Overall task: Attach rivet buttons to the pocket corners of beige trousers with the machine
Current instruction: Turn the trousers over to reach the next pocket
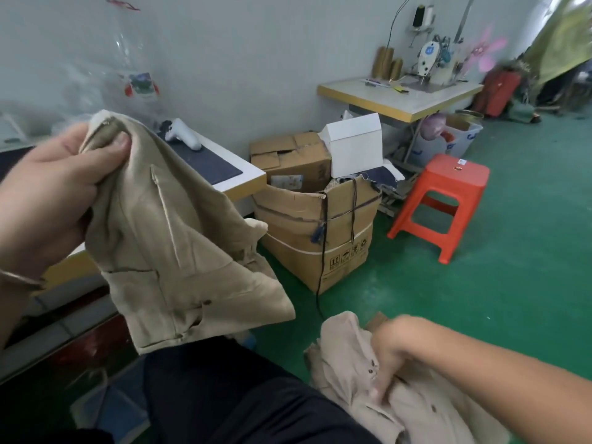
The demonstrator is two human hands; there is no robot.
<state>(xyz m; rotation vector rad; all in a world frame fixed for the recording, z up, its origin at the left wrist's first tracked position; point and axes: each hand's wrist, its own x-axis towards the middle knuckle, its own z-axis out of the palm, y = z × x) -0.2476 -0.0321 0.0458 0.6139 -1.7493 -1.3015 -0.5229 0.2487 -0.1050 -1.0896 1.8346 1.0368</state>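
Note:
My left hand (61, 184) grips the waistband end of a pair of beige trousers (179, 251) and holds them up at the left; they hang down over my dark-clothed lap, with small dark rivets showing near a pocket. At the lower right my right hand (394, 357) reaches down into a pile of paler beige trousers (346, 357), its fingers curled into the cloth. The rivet machine is not in view.
A worktable (234, 174) with a dark mat and a white handle-shaped object (182, 134) stands behind the held trousers. Cardboard boxes (317, 225) sit on the green floor, a red plastic stool (445, 200) to their right. A sewing machine (432, 64) stands on a far table.

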